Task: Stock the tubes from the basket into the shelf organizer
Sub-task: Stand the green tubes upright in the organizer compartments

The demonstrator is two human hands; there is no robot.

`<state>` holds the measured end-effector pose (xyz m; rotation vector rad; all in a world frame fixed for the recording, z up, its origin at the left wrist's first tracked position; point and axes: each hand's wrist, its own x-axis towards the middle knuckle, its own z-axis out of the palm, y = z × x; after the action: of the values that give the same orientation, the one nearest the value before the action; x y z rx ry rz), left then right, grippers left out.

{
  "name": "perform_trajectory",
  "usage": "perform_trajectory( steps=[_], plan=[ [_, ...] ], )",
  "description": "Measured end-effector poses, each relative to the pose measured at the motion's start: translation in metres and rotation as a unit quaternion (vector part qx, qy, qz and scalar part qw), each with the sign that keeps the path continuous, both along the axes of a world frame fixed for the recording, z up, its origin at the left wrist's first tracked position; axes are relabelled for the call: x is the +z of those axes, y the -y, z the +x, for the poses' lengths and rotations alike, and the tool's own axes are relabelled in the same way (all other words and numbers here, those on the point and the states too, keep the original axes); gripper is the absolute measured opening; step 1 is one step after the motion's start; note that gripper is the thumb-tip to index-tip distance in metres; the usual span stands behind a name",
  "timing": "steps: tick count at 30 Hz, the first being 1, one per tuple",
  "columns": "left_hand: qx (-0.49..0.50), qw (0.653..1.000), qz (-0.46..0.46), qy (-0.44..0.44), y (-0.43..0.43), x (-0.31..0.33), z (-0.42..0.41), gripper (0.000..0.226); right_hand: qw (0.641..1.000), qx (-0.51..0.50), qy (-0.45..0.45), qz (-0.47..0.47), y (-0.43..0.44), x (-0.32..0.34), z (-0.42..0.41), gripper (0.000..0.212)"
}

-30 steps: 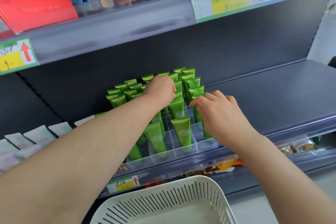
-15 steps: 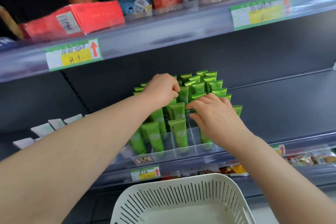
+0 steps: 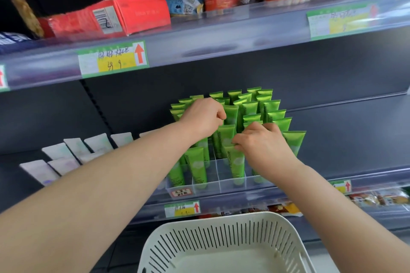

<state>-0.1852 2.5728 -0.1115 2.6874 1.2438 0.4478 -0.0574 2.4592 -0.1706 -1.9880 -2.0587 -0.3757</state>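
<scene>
Head view is showing both hands busy among the green tubes (image 3: 250,108), which are standing cap-down in rows inside the clear organizer (image 3: 218,175) on the middle shelf (image 3: 343,139), near the centre of the frame. The left hand (image 3: 203,117), its arm stretching in from 8 o'clock, is resting on the middle rows with its fingers curling down between the tube tops; whether it is gripping one I cannot tell. The right hand (image 3: 264,143), its arm stretching in from 4 o'clock, is pinching the flat top of a front tube (image 3: 237,162) that is sitting in the organizer's front row. A white slotted basket (image 3: 221,220) is sitting at 6 o'clock, below the shelf edge. White tubes (image 3: 66,157) are lying on the same shelf at 9 o'clock, and a red box (image 3: 133,15) is lying on the upper shelf at 11 o'clock.
</scene>
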Motion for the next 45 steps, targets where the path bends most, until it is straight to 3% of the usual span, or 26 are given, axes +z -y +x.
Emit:
perform_trajectory(
  steps=[9,16,20,23,29,38,45],
  plan=[
    [-0.003,0.994,0.017,-0.107,0.005,-0.009,0.019,0.021,0.998,-0.008,-0.062,-0.002,0.012,0.011,0.011,0.029],
    [-0.001,0.996,0.016,-0.087,0.005,-0.010,0.025,0.018,0.995,-0.045,-0.085,0.005,0.012,0.012,0.022,0.042],
    [0.004,0.996,0.003,-0.087,0.004,-0.005,0.026,0.025,0.995,-0.046,-0.088,0.009,0.007,0.011,0.022,0.040],
    [0.026,0.997,0.045,-0.053,-0.002,0.002,0.024,0.022,0.995,-0.051,-0.088,0.020,0.006,0.010,0.024,0.036],
    [0.063,0.985,0.048,-0.153,-0.011,-0.002,0.025,0.021,0.993,-0.053,-0.101,0.019,0.006,0.011,0.030,0.028],
    [0.052,0.987,0.093,-0.122,-0.014,-0.008,0.045,0.019,0.991,-0.050,-0.121,0.022,0.006,0.012,0.035,0.030],
    [0.018,0.997,0.031,-0.067,-0.015,0.000,0.038,0.012,0.992,-0.040,-0.110,0.035,0.003,0.018,0.030,0.029]
  ],
)
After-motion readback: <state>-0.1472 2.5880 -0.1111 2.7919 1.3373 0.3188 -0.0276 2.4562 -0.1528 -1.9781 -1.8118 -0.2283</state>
